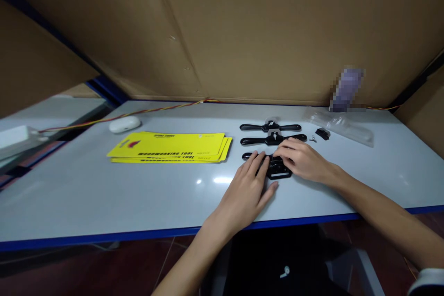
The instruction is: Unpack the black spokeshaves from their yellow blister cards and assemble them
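Note:
A black spokeshave (279, 172) lies on the table in front of me, partly covered by both hands. My left hand (244, 189) rests over its left handle, fingers stretched out and the thumb apart. At the middle of the tool, my right hand (305, 159) has its fingertips pinched together; what is between them is hidden. Just beyond are two more black spokeshaves, the nearer one (255, 141) and the farther one (251, 127), each with a grey blade piece at its centre. Small silver screws (313, 138) and a stack of black metal pieces (322, 133) sit right of them.
Yellow printed cards (169, 145) lie stacked on the left of the grey-white table (104, 199). A white rounded case (124, 124) is behind them. Clear plastic packaging (343, 127) lies at the back right, before a blurred purple object (347, 90). A twisted cable (152, 110) runs along the back.

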### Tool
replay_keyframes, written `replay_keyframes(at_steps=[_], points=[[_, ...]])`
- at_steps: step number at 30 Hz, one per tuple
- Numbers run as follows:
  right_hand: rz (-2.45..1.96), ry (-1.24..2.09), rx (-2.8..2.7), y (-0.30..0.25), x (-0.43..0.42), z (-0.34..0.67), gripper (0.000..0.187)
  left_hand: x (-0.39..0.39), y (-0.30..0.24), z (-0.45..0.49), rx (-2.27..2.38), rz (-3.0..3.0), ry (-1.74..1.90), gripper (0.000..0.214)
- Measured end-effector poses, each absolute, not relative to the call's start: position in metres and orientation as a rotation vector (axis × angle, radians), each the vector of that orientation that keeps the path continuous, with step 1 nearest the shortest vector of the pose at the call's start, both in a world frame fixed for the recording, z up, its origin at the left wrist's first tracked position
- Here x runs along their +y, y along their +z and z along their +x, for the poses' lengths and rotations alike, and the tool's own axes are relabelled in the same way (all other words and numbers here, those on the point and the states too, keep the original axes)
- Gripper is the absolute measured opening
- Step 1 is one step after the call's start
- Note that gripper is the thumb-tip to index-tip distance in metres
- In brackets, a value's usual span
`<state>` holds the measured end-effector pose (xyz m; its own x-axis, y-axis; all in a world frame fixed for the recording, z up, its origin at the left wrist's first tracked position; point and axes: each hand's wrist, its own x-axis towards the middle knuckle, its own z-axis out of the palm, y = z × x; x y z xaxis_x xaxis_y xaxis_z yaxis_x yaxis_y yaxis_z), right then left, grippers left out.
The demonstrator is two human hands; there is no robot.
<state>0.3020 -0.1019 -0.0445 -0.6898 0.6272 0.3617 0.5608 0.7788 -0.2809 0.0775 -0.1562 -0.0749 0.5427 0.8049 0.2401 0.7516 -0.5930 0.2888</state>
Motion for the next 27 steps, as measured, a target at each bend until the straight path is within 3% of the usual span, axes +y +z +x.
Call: replay_keyframes(at_steps=[19, 23, 27], points=[[-0.809, 0.46, -2.513, -0.039, -0.106, 0.3, 0.039, -0.157, -0.072, 0.078, 1.332, 2.608, 0.493, 0.062], [-0.783, 0.36, -2.479, -0.039, -0.106, 0.3, 0.033, -0.156, -0.072, 0.08, 1.337, 2.614, 0.471, 0.063], [-0.918, 0.04, -2.419, -0.033, -0.1, 0.311, 0.03, -0.156, -0.074, 0.081, 1.351, 2.641, 0.488, 0.064]])
